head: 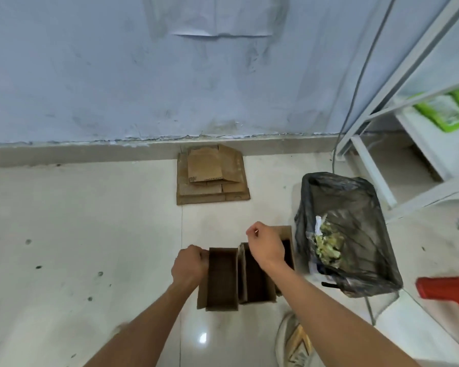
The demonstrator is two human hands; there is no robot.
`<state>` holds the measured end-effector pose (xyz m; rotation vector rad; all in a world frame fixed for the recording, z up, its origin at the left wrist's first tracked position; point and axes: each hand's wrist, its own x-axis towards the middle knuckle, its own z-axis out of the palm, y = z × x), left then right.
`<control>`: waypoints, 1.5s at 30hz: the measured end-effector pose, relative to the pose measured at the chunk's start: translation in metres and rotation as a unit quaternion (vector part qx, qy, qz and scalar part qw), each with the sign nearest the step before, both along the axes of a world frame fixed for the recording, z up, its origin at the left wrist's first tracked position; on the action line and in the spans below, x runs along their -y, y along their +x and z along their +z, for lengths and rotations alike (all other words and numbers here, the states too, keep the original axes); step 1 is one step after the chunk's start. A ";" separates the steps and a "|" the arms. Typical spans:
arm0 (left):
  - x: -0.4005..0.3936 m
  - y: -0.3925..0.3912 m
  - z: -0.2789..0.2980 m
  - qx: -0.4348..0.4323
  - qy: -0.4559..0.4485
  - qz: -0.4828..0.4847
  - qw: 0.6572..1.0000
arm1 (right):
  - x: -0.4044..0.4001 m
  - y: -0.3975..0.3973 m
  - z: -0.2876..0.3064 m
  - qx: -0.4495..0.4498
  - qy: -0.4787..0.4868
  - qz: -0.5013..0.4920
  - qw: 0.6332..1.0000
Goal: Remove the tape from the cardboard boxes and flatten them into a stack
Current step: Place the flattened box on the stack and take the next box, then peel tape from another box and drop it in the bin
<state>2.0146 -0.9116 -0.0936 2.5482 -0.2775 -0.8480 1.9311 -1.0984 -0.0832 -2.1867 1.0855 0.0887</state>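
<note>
Head view: your left hand [190, 263] grips the left wall of an open cardboard box [221, 279] standing on the tiled floor [90, 234], fingers curled over its rim. Your right hand [265, 243] is raised above the neighbouring box [257, 274], fingers closed in a pinch; whether a strip of tape sits between them cannot be told from here. A third box [286, 242] shows behind that wrist. Well beyond, against the base of the wall, lies the stack of flattened cardboard [212, 176], several sheets deep. A bin lined with a black bag [347, 234] stands just right of the boxes, with scraps inside. White shelving [408, 128] rises at far right; your shoe [292, 340] shows below.

To do this step well, keep the left hand braced on the wall so the box does not lift while the right pulls. Draw any tape low and along the seam, not straight up, so it likely comes off whole. Drop the strip into the bin beside you before collapsing the box along its creases.
</note>
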 end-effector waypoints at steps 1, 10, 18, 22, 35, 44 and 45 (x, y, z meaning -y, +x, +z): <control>-0.004 0.003 0.010 0.004 -0.001 -0.011 1.000 | -0.005 -0.010 0.001 0.003 0.013 -0.005 1.000; -0.032 0.061 0.165 -0.104 -0.130 -0.053 0.985 | -0.017 -0.038 0.071 0.082 0.278 0.008 0.957; -0.064 0.066 0.291 -0.197 -0.256 -0.202 0.925 | -0.009 -0.059 0.173 0.182 0.492 0.091 0.847; -0.077 0.064 0.321 -0.235 -0.324 -0.230 0.887 | -0.031 -0.063 0.214 0.246 0.581 0.165 0.758; -0.072 0.073 0.342 -0.285 -0.380 -0.140 0.869 | -0.034 -0.059 0.287 0.265 0.383 0.188 0.865; -0.038 0.056 0.332 0.035 -0.255 -0.184 0.949 | -0.039 -0.015 0.298 0.303 0.055 0.280 0.909; -0.037 0.058 0.329 0.051 -0.245 -0.183 0.951 | -0.038 -0.011 0.296 0.307 0.062 0.283 0.906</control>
